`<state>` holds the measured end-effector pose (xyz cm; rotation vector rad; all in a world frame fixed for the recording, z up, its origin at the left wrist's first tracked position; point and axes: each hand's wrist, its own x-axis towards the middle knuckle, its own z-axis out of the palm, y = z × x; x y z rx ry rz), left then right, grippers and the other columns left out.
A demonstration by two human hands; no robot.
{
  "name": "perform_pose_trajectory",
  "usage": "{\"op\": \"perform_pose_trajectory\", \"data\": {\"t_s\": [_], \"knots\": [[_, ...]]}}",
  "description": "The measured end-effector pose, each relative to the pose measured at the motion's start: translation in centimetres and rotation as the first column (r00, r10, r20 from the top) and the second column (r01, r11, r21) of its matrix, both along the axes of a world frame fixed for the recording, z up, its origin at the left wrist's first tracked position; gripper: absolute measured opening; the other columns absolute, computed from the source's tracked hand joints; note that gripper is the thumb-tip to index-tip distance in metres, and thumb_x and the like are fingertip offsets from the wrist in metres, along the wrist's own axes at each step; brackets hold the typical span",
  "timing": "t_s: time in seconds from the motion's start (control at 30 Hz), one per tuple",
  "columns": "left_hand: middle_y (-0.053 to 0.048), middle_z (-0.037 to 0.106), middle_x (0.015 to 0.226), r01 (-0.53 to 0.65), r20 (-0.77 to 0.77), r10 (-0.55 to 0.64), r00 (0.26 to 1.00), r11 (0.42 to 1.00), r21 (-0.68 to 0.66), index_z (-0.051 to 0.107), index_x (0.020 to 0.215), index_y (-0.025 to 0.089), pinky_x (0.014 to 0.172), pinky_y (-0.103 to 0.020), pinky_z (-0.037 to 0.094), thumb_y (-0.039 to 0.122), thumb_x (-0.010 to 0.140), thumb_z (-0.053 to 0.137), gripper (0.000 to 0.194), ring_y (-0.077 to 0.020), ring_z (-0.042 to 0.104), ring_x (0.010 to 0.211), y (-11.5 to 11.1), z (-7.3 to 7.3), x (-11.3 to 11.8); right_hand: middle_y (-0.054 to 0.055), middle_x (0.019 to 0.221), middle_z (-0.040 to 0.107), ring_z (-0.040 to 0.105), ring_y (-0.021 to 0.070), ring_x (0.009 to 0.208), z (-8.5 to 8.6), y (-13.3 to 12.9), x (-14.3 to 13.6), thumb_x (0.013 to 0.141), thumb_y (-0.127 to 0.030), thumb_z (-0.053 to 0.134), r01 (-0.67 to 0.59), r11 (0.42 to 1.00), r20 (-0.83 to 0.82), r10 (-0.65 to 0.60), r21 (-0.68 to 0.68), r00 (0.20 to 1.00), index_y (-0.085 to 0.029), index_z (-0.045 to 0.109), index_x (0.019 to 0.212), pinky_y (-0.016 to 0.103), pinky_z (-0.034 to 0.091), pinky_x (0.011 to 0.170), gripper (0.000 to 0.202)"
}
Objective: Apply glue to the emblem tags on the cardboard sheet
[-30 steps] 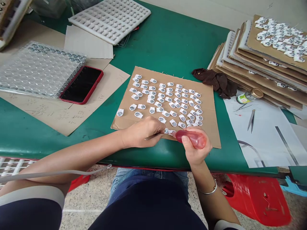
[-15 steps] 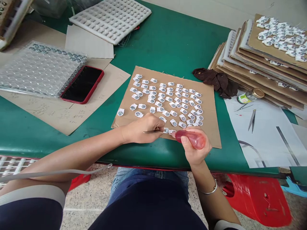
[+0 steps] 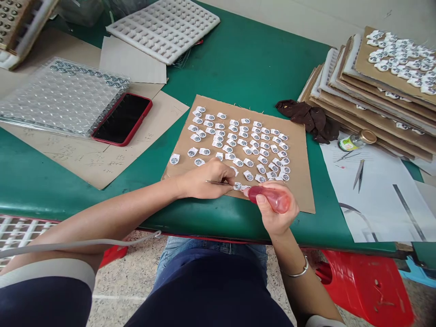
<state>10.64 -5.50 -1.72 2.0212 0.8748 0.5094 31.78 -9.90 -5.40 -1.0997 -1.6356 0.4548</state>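
My left hand (image 3: 204, 180) is closed, with a thin metal tool, seemingly tweezers (image 3: 213, 182), lying across it. Its fingertips meet a small white piece with a round grey disc (image 3: 237, 186) at the front of a cardboard sheet (image 3: 299, 190); whether they pinch the piece I cannot see clearly. My right hand (image 3: 278, 218) is wrapped round a squeeze bottle (image 3: 269, 198) of red liquid. The bottle lies tilted, its nozzle (image 3: 245, 192) pointing left, right beside that piece. Rows of similar white pieces (image 3: 252, 150) cover much of the cardboard.
To the left lie a red-cased phone (image 3: 122, 119) and a clear plastic tray (image 3: 64, 102); behind them is a white foam tray (image 3: 165, 29). A dark cloth (image 3: 309, 119), a glass jar (image 3: 356, 140), tweezers (image 3: 359, 175) and stacked loaded sheets (image 3: 344, 86) are at right.
The view has shifted slightly, so the table things sit a little further right. Both hands stay close together at the same piece, the bottle still in my right hand.
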Motion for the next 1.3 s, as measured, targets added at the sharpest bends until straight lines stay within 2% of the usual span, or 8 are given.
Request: {"op": "perform_pose_trajectory", "data": {"t_s": [0.43,0.9,1.03,1.1,1.2,1.3], "knots": [[-0.002,0.062,0.064,0.011,0.015,-0.011,1.000,1.000,0.020,0.064,0.073,0.011,0.052,-0.020,0.037,0.006,0.072,0.053,0.012,-0.0090,0.052,0.056,0.0,-0.3,-0.1,0.005,0.082,0.064,0.062,0.0197,0.076,-0.1,0.1,-0.1,0.069,-0.021,0.069,-0.022,0.999,-0.007,0.022,0.039,1.000,-0.018,0.059,0.091,0.038,0.052,0.068,0.024],[-0.002,0.062,0.065,0.004,0.009,-0.004,1.000,1.000,0.016,0.064,0.073,0.011,0.053,-0.020,0.038,0.006,0.071,0.051,0.014,-0.0089,0.052,0.056,0.0,-0.2,-0.1,0.005,0.081,0.064,0.061,0.0194,0.076,0.0,0.0,-0.3,0.072,-0.026,0.067,-0.005,1.000,0.031,0.004,0.029,1.000,-0.019,0.058,0.090,0.039,0.052,0.067,0.021],[-0.002,0.063,0.064,0.000,0.012,0.000,1.000,1.000,0.015,0.064,0.073,0.012,0.052,-0.020,0.038,0.006,0.071,0.052,0.014,-0.0089,0.053,0.056,0.0,-0.5,-0.1,0.005,0.081,0.064,0.062,0.0202,0.075,-0.3,0.0,-0.1,0.070,-0.027,0.068,0.017,1.000,-0.071,-0.016,0.023,0.997,-0.018,0.059,0.088,0.041,0.053,0.067,0.022],[-0.001,0.063,0.064,-0.004,0.005,0.004,1.000,1.000,0.023,0.065,0.072,0.012,0.052,-0.019,0.038,0.007,0.071,0.052,0.014,-0.0089,0.053,0.056,0.0,-0.2,-0.1,0.005,0.082,0.063,0.063,0.0199,0.072,0.2,0.3,0.2,0.071,-0.031,0.067,0.055,0.998,-0.231,-0.055,-0.005,0.971,-0.018,0.059,0.088,0.040,0.054,0.063,0.022],[-0.001,0.063,0.065,-0.081,0.002,0.081,0.997,0.996,0.039,0.066,0.072,0.012,0.050,-0.019,0.038,0.009,0.072,0.055,0.012,-0.0090,0.054,0.056,0.4,1.3,-0.3,0.002,0.077,0.060,0.061,0.0164,0.057,2.3,2.0,1.0,0.075,-0.038,0.062,0.036,0.995,-0.459,-0.072,-0.088,0.886,-0.018,0.058,0.088,0.032,0.049,0.045,0.024],[-0.001,0.064,0.064,-0.224,0.012,0.224,0.975,0.971,0.083,0.066,0.072,0.012,0.050,-0.019,0.038,0.011,0.071,0.058,0.008,-0.0095,0.056,0.057,1.1,3.2,-0.6,0.000,0.070,0.059,0.058,0.0140,0.047,5.3,4.7,1.7,0.079,-0.043,0.055,-0.062,0.988,-0.518,-0.020,-0.141,0.855,-0.020,0.055,0.091,0.026,0.042,0.035,0.026]]}}
